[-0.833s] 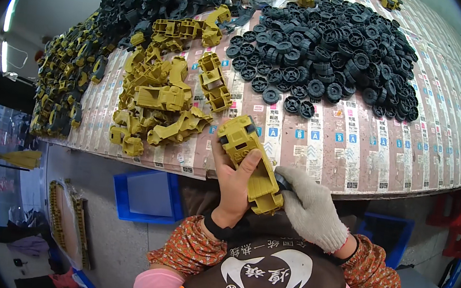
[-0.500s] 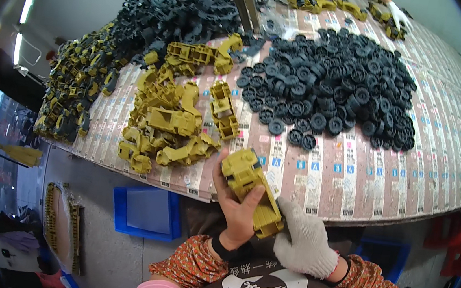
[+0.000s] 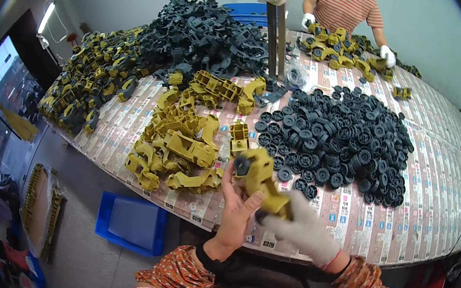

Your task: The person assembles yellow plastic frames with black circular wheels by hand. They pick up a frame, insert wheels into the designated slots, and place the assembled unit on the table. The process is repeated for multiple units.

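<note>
Over the near edge of the table I hold a yellow plastic toy truck body, tilted, with a dark wheel at its upper end. My bare left hand is closed on it, thumb along the near side and fingers behind. At the lower end, my right hand, in a pale knitted glove, closes around the body; it is blurred by motion. A dark round part shows beside its fingertips, partly hidden. Just beyond lie a heap of yellow truck bodies and a pile of black toy wheels.
Dark plastic parts are heaped at the back, beside a metal post. Partly assembled toys cover the table's left end. Across the table, a person in white gloves handles yellow toys. A blue bin stands below the left edge.
My view has lifted, showing more of the person opposite. The truck body has turned in my hands, bringing the dark wheel into view. My right hand has shifted around its lower end.
</note>
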Motion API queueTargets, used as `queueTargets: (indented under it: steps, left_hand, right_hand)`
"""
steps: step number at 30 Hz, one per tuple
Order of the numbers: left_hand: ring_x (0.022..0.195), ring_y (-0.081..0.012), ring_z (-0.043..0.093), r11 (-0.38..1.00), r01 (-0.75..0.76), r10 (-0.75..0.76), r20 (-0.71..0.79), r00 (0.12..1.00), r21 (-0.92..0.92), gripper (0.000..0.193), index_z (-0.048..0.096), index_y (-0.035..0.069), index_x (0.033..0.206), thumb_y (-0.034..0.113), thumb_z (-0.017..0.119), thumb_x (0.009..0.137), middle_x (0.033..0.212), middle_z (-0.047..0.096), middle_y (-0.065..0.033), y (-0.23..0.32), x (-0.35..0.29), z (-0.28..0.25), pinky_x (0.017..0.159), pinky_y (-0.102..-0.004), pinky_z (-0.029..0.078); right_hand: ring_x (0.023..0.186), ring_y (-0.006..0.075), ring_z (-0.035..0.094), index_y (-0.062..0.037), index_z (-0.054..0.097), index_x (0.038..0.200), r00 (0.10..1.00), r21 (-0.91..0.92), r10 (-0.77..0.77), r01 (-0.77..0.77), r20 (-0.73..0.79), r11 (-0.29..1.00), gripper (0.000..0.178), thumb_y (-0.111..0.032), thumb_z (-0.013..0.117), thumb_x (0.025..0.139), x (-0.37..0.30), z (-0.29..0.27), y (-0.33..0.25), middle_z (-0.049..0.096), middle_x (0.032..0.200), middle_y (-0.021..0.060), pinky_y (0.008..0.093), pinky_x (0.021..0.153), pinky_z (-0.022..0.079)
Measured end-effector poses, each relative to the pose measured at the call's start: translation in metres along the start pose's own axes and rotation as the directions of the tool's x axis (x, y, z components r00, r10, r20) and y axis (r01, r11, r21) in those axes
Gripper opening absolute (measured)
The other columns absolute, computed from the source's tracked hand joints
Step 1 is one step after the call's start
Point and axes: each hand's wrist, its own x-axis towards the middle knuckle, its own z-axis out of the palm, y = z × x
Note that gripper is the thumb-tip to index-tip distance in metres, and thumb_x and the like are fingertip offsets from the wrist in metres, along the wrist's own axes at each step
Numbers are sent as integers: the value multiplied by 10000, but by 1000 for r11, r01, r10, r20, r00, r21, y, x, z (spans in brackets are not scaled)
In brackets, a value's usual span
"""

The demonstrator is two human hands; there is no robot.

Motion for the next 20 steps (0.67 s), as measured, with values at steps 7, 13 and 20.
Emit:
queueTargets:
  steps: [7,13,20]
  left_hand:
    - [1094,-103,567,961,-60,79,-60,995,270,419,518,75,1438,108,631,1036,1218,586,-13,35,24,-68,948,-289,493]
    - [1080,-98,570,925,-37,67,-66,996,379,346,542,72,1373,83,602,1032,1191,585,-8,58,33,-85,935,-277,488]
    - [1100,-121,577,937,23,12,-96,995,350,350,556,81,1357,119,654,1024,1177,594,-16,56,14,-113,985,-309,485]
  right_hand:
    - [742,205,713,26,608,1244,979,315,70,-6,-194,949,413,-299,687,1001,121,-99,-50,687,1009,96,287,587,609]
    - [827,223,677,8,480,1437,824,318,-67,291,-563,902,580,-262,723,985,248,-160,-54,635,1134,108,342,646,610]
    - [1174,296,737,-80,734,1302,881,-601,-325,60,-343,797,457,-204,677,866,334,-85,-36,739,1297,209,428,1129,498]
